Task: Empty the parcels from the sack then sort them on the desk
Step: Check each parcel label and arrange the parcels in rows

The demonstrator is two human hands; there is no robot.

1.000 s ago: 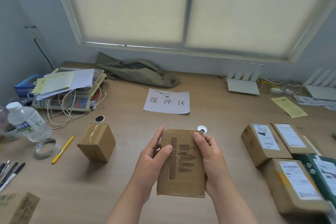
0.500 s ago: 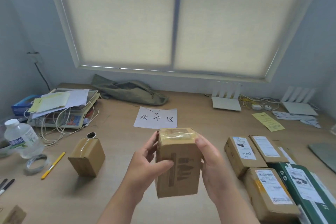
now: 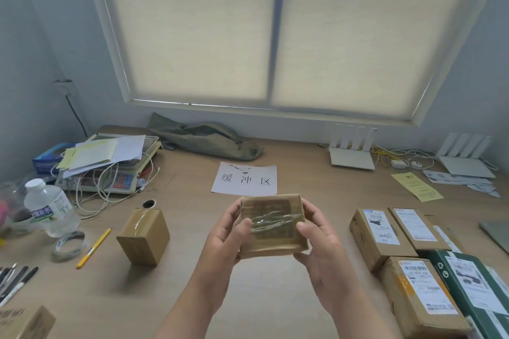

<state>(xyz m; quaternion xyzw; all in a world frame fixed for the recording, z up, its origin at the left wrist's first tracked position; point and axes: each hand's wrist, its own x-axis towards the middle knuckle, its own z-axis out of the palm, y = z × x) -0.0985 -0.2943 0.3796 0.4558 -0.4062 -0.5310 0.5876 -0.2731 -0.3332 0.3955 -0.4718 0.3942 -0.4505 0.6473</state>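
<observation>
The olive-green cloth sack (image 3: 205, 140) lies flat and slack at the far side of the wooden table (image 3: 297, 192), against the wall under the window, so the emptying looks finished. Sorting is partly done: four labelled parcels, three brown cardboard boxes and one dark green box (image 3: 413, 261), sit packed together near the right edge, while a single plain brown cardboard box (image 3: 143, 237) stands alone to the left. Between those groups, above the table and just nearer than the white paper sign (image 3: 245, 179), the left hand (image 3: 225, 239) and right hand (image 3: 316, 245) clasp a small tape-wrapped brown cardboard parcel (image 3: 272, 224) by its opposite sides. It has yet to be assigned a place.
</observation>
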